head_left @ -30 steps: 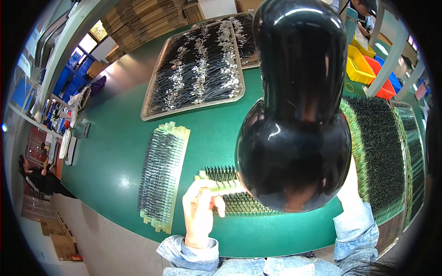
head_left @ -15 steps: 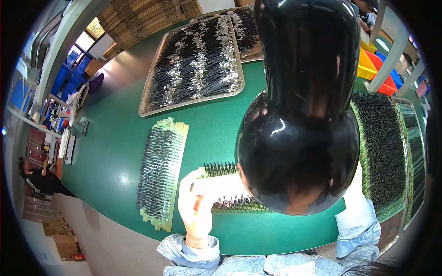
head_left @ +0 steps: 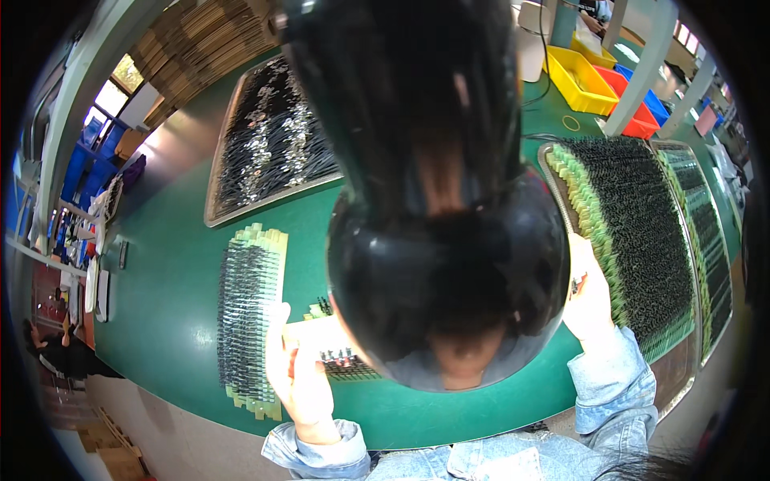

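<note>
A large glossy black lamp-like housing (head_left: 449,280) hangs in the middle and hides much of what lies under it. My left hand (head_left: 303,381) is closed on the left end of a pale, brightly lit strip (head_left: 317,330) with small dark parts along its near edge. Below the strip lie more strips with rows of dark pins (head_left: 353,370), partly covered. To the right of the housing, my right hand (head_left: 588,301) has its fingers curled at the housing's edge; a small dark bit shows there, but what it grips is hidden.
Left of my left hand lies a stack of pale green strips with dark pins (head_left: 253,321). A metal tray (head_left: 212,204) of black leads stands behind. At right are trays of densely packed dark-pinned strips (head_left: 634,248). Yellow bins (head_left: 581,80) and a red bin (head_left: 639,120) stand beyond.
The view has shifted, so the black housing now sits further left and covers more of the strip. My right hand has come into fuller view beside the right-hand tray. My left hand keeps its hold.
</note>
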Tool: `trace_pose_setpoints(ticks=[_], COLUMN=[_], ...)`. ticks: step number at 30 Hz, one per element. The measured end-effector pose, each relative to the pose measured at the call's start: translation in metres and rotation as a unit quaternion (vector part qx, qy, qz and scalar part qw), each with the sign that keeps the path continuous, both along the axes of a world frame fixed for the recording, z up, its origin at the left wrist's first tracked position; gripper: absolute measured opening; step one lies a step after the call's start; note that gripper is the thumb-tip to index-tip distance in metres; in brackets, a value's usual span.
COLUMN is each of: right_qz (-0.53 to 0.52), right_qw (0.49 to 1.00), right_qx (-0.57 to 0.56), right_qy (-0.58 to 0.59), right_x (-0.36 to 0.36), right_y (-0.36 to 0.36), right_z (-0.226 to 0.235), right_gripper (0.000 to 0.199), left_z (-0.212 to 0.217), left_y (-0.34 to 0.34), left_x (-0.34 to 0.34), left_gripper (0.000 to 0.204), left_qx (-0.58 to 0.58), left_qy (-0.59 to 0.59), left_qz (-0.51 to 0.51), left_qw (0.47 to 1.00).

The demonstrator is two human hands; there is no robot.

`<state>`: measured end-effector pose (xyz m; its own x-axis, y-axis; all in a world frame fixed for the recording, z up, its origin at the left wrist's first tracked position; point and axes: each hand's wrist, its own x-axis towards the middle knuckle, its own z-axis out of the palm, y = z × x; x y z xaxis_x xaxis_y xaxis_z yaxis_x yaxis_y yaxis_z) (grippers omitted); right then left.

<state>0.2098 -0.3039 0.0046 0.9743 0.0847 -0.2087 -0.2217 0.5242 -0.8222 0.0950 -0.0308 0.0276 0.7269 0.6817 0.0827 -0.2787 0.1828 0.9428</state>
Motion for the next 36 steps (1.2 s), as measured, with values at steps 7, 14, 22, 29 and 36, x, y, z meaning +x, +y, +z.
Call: trace_pose_setpoints(ticks=[7,14,22,29,36], right_qz=[0.014,0.073,0.165,0.188,0.152], right_qw=[0.998,0.996,0.983,0.973,0.987], right_qx=[0.053,0.043,0.073,0.129,-0.016], right_qy=[0.035,0.007,-0.038,-0.026,-0.049], right_x=[-0.009,-0.019,-0.020,-0.014,-0.017], right_y=[0.008,0.005,-0.004,-0.001,0.002], right_z=[0.018,0.018,0.011,0.008,0.013], right_gripper=[0.027,0.028,0.035,0.027,0.028], left_z=[-0.005,-0.014,-0.026,-0.039,-0.044], left_y=[0.008,0.025,0.039,0.044,0.058], left_x=[-0.005,-0.012,-0.018,-0.028,-0.031], left_gripper=[0.042,0.038,0.038,0.046,0.036], left_qx=[0.013,0.020,0.045,0.459,-0.134], left_qy=[0.009,0.028,0.044,0.115,-0.045], left_qz=[0.015,-0.009,-0.014,0.024,-0.154], left_qw=[1.000,0.999,0.998,0.880,0.978])
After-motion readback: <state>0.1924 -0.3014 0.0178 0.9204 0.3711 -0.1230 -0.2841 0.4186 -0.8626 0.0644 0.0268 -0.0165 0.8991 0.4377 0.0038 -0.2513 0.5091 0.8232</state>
